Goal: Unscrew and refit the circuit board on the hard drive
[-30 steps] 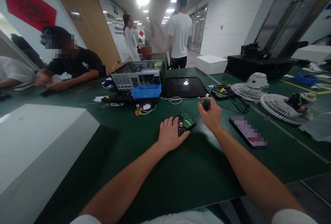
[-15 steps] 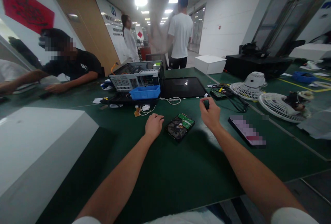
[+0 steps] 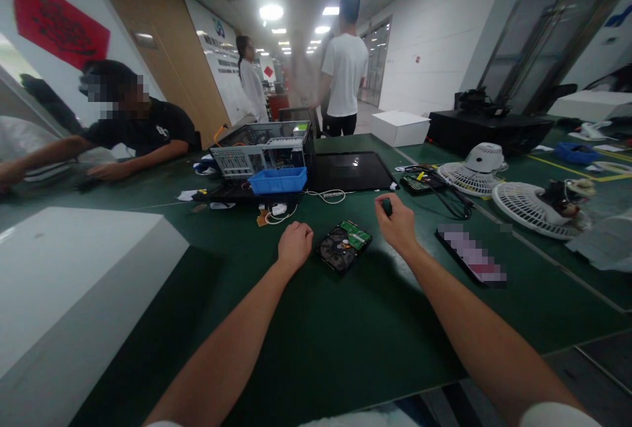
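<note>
Both forearms reach forward over the mat (image 3: 316,348), bare to the sleeves. The left hand (image 3: 295,246) rests knuckles-up on the mat, fingers curled into a loose fist around nothing. It is just left of the drive (image 3: 344,246) — not touching it. The right hand (image 3: 396,223) is slightly raised just right of the drive, fingers wrapped tight around the handle of a dark screwdriver (image 3: 386,205); the tip is hidden. The drive lies flat between the hands, green circuit board up. Writing: the red banner (image 3: 59,25) carries dark characters — unreadable. The drive's markings are too small to read.
</note>
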Tool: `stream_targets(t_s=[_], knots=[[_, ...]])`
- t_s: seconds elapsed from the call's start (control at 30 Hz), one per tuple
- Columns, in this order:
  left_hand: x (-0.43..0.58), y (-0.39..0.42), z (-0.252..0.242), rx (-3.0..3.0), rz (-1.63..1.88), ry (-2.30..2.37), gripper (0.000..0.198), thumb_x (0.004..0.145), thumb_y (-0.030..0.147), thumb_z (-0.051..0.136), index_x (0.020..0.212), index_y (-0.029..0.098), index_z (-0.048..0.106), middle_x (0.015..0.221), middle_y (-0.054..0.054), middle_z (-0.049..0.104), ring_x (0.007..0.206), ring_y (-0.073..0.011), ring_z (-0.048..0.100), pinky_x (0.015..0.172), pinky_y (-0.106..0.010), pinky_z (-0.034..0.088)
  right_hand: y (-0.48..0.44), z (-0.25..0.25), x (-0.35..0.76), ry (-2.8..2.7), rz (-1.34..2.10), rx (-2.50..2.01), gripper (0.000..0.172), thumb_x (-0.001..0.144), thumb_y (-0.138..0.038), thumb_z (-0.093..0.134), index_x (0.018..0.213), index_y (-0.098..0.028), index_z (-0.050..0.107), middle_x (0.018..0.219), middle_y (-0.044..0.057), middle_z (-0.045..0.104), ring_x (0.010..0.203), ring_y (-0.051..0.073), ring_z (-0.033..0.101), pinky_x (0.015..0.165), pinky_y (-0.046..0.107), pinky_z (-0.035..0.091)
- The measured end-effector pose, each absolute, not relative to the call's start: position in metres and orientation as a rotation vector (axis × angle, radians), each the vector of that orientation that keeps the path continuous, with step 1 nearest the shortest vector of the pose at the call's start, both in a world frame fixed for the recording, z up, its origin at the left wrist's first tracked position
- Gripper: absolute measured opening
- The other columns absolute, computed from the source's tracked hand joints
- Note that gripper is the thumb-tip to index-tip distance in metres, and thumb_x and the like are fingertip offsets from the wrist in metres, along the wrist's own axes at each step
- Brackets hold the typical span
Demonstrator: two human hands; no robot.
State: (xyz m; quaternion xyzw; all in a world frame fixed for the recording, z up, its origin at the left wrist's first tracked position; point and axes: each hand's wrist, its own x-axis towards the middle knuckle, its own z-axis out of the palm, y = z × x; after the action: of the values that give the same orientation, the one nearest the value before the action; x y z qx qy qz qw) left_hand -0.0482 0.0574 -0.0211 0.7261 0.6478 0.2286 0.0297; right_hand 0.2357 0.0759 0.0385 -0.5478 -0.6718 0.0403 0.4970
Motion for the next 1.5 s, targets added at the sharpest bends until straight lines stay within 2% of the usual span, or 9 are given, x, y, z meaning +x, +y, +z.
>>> stream_targets(t_s=[0.27, 0.5, 0.83, 1.17, 1.37, 1.5], knots=[[-0.041, 0.054, -0.015, 2.19, 0.85, 1.955, 0.013, 0.097, 0.02, 0.051, 0.094, 0.019, 0.064, 0.101, -0.009, 0.064, 0.099, -0.0241, 0.06, 0.089, -0.036, 0.047, 0.071, 0.041, 0.227, -1.872, 0.092, -1.186, 0.013, 0.091, -0.032, 0.057, 0.092, -0.024, 0.067, 0.095, 0.007, 0.072, 0.092, 0.024, 0.066, 0.085, 0.037, 0.048], [-0.018, 0.043, 0.01, 2.02, 1.173, 1.617, 0.013, 0.096, 0.026, 0.054, 0.093, 0.021, 0.065, 0.093, -0.004, 0.069, 0.088, -0.0199, 0.064, 0.081, -0.032, 0.048, 0.056, 0.04, 0.208, -2.168, 0.269, -1.002, 0.01, 0.091, -0.031, 0.062, 0.094, -0.026, 0.069, 0.097, 0.005, 0.073, 0.093, 0.022, 0.067, 0.087, 0.036, 0.049], [0.002, 0.033, 0.019, 1.69, 1.182, 1.24, 0.022, 0.092, 0.039, 0.061, 0.095, 0.018, 0.069, 0.088, -0.004, 0.071, 0.08, -0.0178, 0.065, 0.072, -0.028, 0.05, 0.045, 0.047, 0.199, -2.19, 0.411, -0.944, 0.011, 0.091, -0.036, 0.063, 0.092, -0.027, 0.071, 0.095, 0.003, 0.075, 0.09, 0.022, 0.069, 0.082, 0.035, 0.05], [0.004, 0.03, 0.026, 1.536, 1.178, 1.175, 0.031, 0.088, 0.045, 0.066, 0.098, 0.017, 0.073, 0.081, -0.003, 0.07, 0.072, -0.0153, 0.062, 0.065, -0.026, 0.048, 0.044, 0.045, 0.198, -2.167, 0.394, -0.969, 0.014, 0.094, -0.036, 0.059, 0.094, -0.027, 0.07, 0.097, 0.003, 0.075, 0.091, 0.022, 0.07, 0.083, 0.035, 0.05], [0.006, 0.026, 0.032, 1.535, 1.172, 1.144, 0.038, 0.089, 0.046, 0.064, 0.11, 0.017, 0.075, 0.084, -0.004, 0.072, 0.074, -0.0161, 0.064, 0.066, -0.026, 0.049, 0.049, 0.04, 0.201, -2.099, 0.326, -1.032, 0.012, 0.092, -0.03, 0.061, 0.095, -0.025, 0.07, 0.094, 0.003, 0.075, 0.089, 0.021, 0.07, 0.081, 0.033, 0.049], [0.007, 0.025, 0.03, 1.571, 1.166, 1.097, 0.038, 0.091, 0.045, 0.063, 0.114, 0.017, 0.074, 0.094, -0.006, 0.074, 0.083, -0.0187, 0.067, 0.074, -0.029, 0.052, 0.05, 0.04, 0.201, -2.096, 0.339, -1.025, 0.012, 0.091, -0.028, 0.061, 0.094, -0.023, 0.071, 0.095, 0.003, 0.076, 0.089, 0.02, 0.07, 0.081, 0.031, 0.049]])
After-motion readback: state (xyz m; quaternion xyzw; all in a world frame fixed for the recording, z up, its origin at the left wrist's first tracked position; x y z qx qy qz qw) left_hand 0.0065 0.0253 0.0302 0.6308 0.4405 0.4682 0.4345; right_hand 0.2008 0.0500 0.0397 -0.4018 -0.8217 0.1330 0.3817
